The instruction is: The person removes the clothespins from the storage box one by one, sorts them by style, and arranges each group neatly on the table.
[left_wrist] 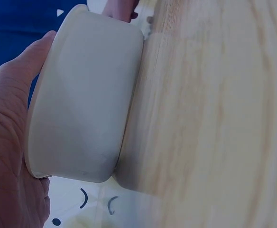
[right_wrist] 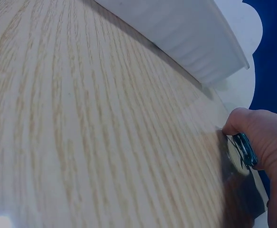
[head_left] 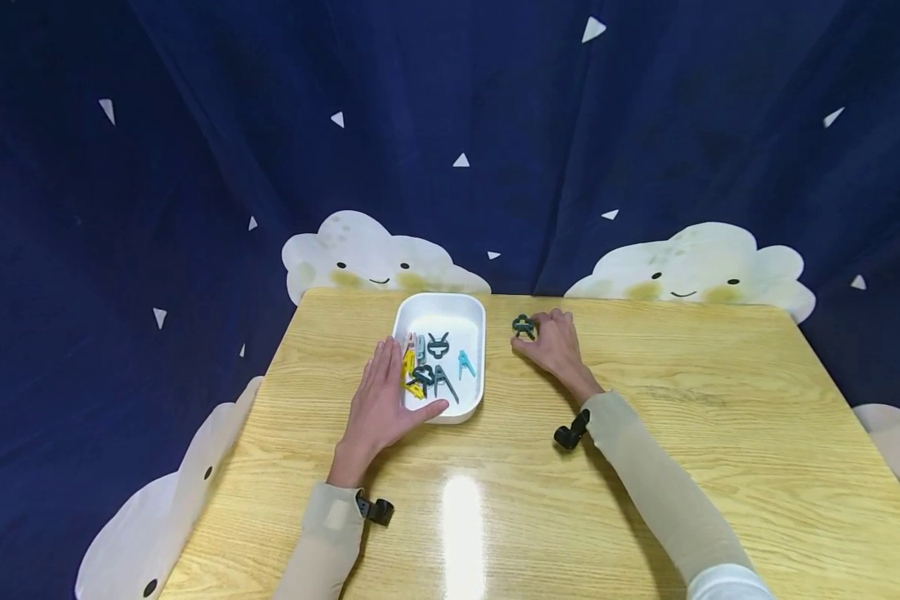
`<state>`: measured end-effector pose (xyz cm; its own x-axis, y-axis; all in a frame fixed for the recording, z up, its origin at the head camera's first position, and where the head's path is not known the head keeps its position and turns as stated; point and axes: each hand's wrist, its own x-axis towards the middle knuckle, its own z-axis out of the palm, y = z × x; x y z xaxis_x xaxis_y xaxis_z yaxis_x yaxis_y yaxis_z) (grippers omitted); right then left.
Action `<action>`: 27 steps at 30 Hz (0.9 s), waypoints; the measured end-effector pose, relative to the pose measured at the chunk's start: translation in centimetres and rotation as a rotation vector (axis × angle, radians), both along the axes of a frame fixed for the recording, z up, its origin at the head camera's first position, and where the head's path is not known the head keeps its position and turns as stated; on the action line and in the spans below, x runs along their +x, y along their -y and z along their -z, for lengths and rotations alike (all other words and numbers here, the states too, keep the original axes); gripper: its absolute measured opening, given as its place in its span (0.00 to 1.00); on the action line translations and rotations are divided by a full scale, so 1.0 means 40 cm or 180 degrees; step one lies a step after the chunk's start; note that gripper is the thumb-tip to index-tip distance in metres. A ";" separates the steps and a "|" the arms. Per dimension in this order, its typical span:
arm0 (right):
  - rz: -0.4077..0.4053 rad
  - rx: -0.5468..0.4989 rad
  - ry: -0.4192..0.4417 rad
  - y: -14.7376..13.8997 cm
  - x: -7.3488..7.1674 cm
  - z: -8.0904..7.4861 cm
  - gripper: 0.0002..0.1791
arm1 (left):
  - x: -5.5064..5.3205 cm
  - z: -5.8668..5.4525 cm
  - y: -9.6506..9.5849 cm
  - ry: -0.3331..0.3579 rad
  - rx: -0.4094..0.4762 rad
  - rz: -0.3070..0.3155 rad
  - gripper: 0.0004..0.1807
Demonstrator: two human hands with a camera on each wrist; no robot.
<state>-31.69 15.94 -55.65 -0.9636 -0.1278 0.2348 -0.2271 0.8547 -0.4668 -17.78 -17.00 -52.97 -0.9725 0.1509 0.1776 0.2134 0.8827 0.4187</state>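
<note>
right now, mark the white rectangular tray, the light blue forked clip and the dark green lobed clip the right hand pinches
White rectangular tray [head_left: 455, 327]: head view, bare inside floor.
Light blue forked clip [head_left: 463, 360]: head view, upper body.
Dark green lobed clip [head_left: 523, 326]: head view, middle of body.

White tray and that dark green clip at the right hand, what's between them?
Bare wooden table, as the head view shows, lies between the white tray and the dark green clip the right hand pinches.

Navy curtain [head_left: 420, 58] across the top of the frame, scattered with white triangles; white clouds [head_left: 367, 250] with yellow cheeks below. At centre, a plain white tray [head_left: 461, 323] holds yellow [head_left: 408, 363], pink, grey, light-blue [head_left: 465, 363] and dark-green clips — right of it, another dark-green clip [head_left: 523, 327]. Yellowish-brown, wood-grained tabletop [head_left: 720, 375]; beige sleeves [head_left: 660, 475] lower down.
</note>
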 end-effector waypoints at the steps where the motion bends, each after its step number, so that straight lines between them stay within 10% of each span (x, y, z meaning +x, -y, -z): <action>1: 0.0001 -0.0001 0.0004 0.000 0.000 0.000 0.36 | 0.000 -0.001 0.000 0.0006 0.0005 -0.0003 0.74; 27: 0.0046 -0.0082 0.0161 -0.001 0.004 0.001 0.37 | 0.000 0.000 0.001 -0.0018 0.0008 0.0003 0.73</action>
